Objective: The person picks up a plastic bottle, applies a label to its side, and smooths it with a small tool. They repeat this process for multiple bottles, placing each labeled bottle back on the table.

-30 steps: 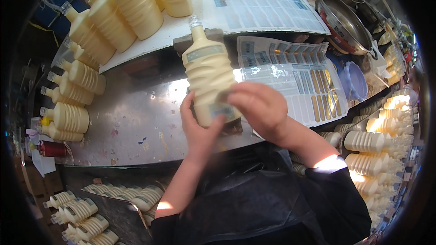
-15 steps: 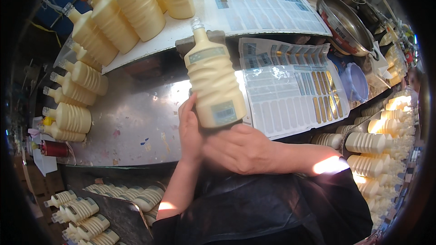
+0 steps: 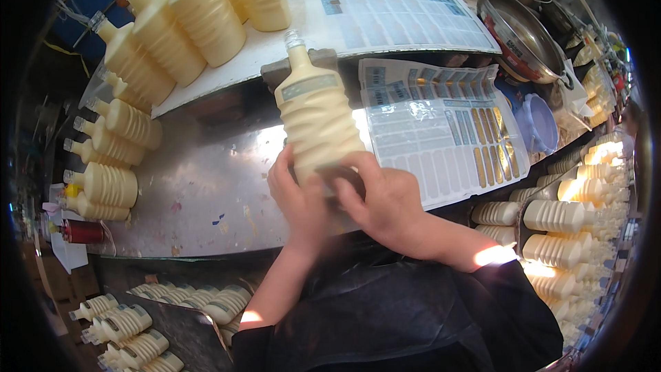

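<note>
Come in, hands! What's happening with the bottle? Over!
Left hand on bottle, lower left. Right hand at its lower right. Bottle's neck points away. Hands hide its bottom end.

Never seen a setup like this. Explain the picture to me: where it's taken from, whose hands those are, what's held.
No machine here: a person works bare-handed, seen by a fisheye camera on their head, so straight edges bend. The left hand holds a cream bottle by its lower left side. The right hand, partly blurred, is at its lower right; whether it holds anything else is unclear. A label sheet lies to the right on the metal table. Beyond, more bottles stand on a white board.
</note>
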`<state>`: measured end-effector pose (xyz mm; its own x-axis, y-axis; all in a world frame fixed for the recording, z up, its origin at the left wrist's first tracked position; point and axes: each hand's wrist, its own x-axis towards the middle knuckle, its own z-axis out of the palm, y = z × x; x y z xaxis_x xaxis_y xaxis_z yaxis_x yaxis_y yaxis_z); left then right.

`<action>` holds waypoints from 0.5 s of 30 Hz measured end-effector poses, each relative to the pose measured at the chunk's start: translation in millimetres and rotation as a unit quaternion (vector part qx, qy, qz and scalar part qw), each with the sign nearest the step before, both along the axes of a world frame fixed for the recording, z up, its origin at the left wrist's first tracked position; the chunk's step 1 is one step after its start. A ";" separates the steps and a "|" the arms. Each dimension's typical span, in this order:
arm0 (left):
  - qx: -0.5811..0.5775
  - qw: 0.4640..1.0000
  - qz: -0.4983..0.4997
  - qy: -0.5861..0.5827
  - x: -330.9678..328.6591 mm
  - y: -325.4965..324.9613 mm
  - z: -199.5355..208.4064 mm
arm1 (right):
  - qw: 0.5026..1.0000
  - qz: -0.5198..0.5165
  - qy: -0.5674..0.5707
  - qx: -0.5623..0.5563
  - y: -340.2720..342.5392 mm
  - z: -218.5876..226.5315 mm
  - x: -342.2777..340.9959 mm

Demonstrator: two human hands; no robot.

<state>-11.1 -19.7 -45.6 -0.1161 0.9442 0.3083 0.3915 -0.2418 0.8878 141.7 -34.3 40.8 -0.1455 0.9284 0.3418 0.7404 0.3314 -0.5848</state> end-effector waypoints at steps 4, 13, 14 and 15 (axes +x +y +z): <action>0.012 0.996 0.030 0.086 7.6 1.5 2.7 | 0.988 -0.094 0.053 -0.107 -2.0 -19.4 25.8; -0.038 0.998 0.025 0.038 10.9 2.3 12.9 | 0.993 -0.044 0.059 -0.090 1.3 -4.1 18.1; -0.038 0.999 0.024 0.029 10.5 2.8 10.1 | 0.992 -0.065 0.068 -0.088 3.9 -8.9 22.3; -0.037 0.999 0.023 0.020 10.0 3.6 7.6 | 0.989 -0.086 0.078 -0.087 6.2 -13.1 27.9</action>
<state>-1.1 -16.1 -38.0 -0.1490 0.9584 0.2436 0.4367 -0.1572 0.8858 169.6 -28.1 27.7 0.0617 0.9815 0.1811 0.6737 0.0929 -0.7331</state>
